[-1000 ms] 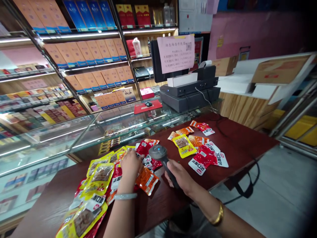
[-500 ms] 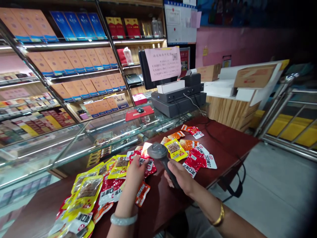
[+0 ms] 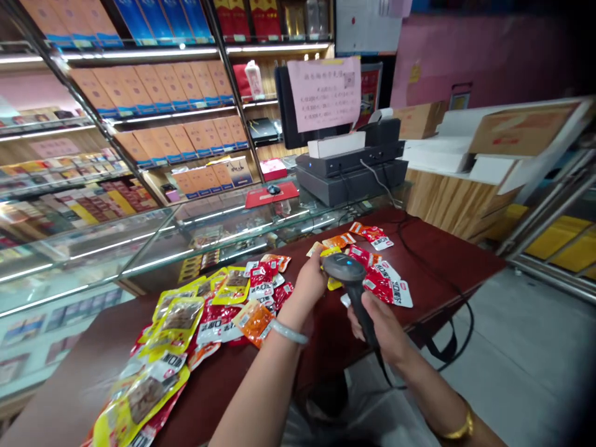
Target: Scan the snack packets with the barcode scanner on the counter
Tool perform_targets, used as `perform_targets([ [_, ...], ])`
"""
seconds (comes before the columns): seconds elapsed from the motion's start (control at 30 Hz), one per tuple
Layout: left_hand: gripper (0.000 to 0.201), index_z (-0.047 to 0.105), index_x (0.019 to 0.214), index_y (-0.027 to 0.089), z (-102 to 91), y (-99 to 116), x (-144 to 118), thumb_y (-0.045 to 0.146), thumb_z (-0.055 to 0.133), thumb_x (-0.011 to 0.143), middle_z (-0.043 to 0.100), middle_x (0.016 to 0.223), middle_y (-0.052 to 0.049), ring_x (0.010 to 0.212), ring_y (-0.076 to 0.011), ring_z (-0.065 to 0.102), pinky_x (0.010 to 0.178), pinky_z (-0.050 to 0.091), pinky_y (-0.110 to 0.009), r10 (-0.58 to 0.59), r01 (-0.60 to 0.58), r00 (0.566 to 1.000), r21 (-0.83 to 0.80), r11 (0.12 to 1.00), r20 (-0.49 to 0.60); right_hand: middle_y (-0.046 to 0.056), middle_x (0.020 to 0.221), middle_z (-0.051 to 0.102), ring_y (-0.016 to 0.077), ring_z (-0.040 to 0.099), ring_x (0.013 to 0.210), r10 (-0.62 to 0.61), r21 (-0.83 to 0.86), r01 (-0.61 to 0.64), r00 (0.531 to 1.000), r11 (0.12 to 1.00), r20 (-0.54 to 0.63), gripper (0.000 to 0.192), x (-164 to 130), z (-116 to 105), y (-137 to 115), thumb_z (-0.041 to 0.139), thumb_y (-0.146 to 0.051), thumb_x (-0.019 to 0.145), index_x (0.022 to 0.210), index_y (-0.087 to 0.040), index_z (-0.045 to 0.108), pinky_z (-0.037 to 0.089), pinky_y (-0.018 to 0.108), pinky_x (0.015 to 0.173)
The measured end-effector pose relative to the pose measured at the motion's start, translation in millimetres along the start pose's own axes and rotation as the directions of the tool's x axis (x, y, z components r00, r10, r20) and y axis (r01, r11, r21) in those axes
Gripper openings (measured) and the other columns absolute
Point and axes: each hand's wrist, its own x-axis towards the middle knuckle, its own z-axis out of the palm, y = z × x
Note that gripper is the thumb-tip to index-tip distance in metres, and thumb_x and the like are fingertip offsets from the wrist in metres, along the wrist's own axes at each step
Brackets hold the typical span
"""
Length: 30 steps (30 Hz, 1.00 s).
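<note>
Head: scanner [image 3: 347,270] before packets [image 3: 380,287]; monitor [image 3: 284,115] beyond

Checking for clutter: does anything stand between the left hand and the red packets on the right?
In this view, the scanner in the right hand does, with a yellow packet partly hidden behind it. How high the scanner hangs isn't clear.

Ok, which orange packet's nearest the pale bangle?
The orange packet on the right edge of the left heap, its tip meeting the pale bangle in view; others show farther off.

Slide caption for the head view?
Right hand holding a scanner beside the left hand, with packets on a table.
</note>
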Motion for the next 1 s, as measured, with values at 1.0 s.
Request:
perform_targets([
  [1.0,0.028,0.059,0.082,0.025,-105.8,-64.0,-165.0,0.048,0.05,0.093,0.072,0.079,-0.004,0.076,-0.023,0.067,0.063,0.035,-0.029,-0.51,0.553,0.83,0.461,0.694,-0.226,-0.006,0.065,0.053,0.0064,0.043,0.045,0.3,-0.162,-0.262,0.911,0.951,0.283,0.06,-27.2,34.6,35.9,0.06,-0.069,0.092,0.122,-0.017,0.059,0.033,0.019,0.044],
])
